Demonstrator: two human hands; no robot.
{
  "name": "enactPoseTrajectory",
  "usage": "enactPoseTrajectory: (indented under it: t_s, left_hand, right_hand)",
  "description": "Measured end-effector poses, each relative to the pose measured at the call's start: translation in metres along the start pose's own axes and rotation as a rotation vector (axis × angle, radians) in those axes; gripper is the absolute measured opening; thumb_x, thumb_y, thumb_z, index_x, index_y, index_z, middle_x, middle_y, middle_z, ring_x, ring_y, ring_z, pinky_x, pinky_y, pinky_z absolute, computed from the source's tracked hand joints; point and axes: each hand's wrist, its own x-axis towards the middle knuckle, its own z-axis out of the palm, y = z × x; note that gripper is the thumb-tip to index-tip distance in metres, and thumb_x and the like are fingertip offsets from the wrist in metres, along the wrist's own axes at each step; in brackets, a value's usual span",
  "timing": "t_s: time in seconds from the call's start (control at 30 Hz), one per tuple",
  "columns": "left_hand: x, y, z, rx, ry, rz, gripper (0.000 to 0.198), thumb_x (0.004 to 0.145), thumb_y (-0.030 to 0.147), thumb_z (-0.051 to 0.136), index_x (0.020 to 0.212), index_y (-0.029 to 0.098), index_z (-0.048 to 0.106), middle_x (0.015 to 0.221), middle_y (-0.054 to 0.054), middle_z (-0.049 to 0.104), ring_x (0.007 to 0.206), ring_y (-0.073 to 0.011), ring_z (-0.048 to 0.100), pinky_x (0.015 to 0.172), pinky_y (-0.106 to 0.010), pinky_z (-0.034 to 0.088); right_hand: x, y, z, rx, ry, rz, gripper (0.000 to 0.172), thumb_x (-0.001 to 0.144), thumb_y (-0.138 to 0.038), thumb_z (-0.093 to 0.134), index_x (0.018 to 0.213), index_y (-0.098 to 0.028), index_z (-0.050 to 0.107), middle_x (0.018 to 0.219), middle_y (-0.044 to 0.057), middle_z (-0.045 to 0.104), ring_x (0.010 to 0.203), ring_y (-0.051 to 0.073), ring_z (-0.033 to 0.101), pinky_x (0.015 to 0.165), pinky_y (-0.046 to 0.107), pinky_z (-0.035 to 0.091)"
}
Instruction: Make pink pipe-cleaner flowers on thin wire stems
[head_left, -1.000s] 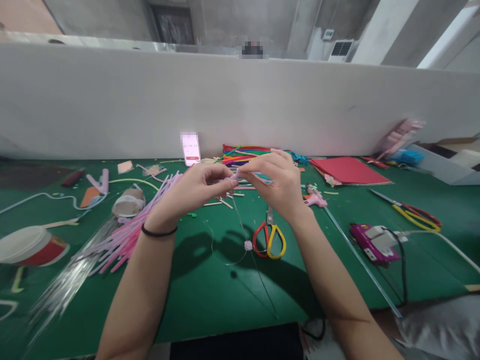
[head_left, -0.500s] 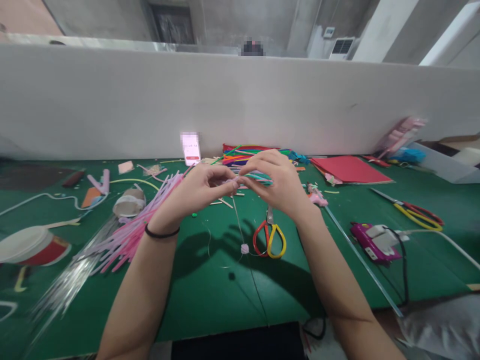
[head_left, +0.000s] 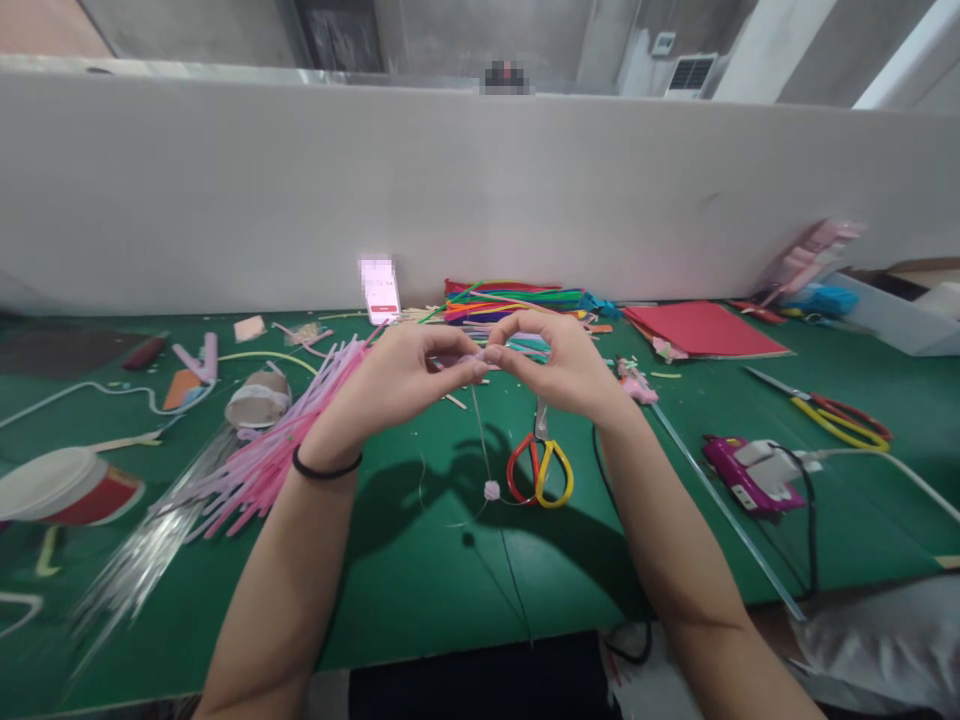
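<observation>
My left hand and my right hand meet over the middle of the table, thumbs and index fingers pinched together. Between them is a pale lilac pipe cleaner, mostly hidden by the fingers. Below my fingertips a thin wire hangs down to a small fuzzy pink ball; how its top end joins the pipe cleaner I cannot tell. Scissors with one red and one yellow handle lie just under my right wrist. Left of my left forearm is a bundle of pink and lilac pipe cleaners.
Coloured pipe cleaners lie behind my hands, beside a lit phone leaning on the white partition. To the right are red sheets, more scissors and a purple power strip. A paper cup lies left.
Both hands stay pinched together and have shifted only slightly, the right fingers curling closer. The view has tilted a little. The ball stays below them.
</observation>
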Motion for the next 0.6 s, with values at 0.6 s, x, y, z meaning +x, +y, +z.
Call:
enactPoseTrajectory:
  t_s: [0.6]
  left_hand:
    - [-0.006,-0.001,-0.020,-0.210,0.034,-0.118,0.024,0.080,0.039,0.070,0.090,0.018,0.073,0.088,-0.008,0.074,0.081,-0.0194,0.069,0.071,-0.029,0.055]
  right_hand:
    - [0.001,0.002,-0.003,0.128,0.035,0.058,0.034,0.094,-0.045,0.048,0.089,-0.021,0.072,0.093,0.003,0.073,0.089,0.017,0.066,0.083,0.031,0.048]
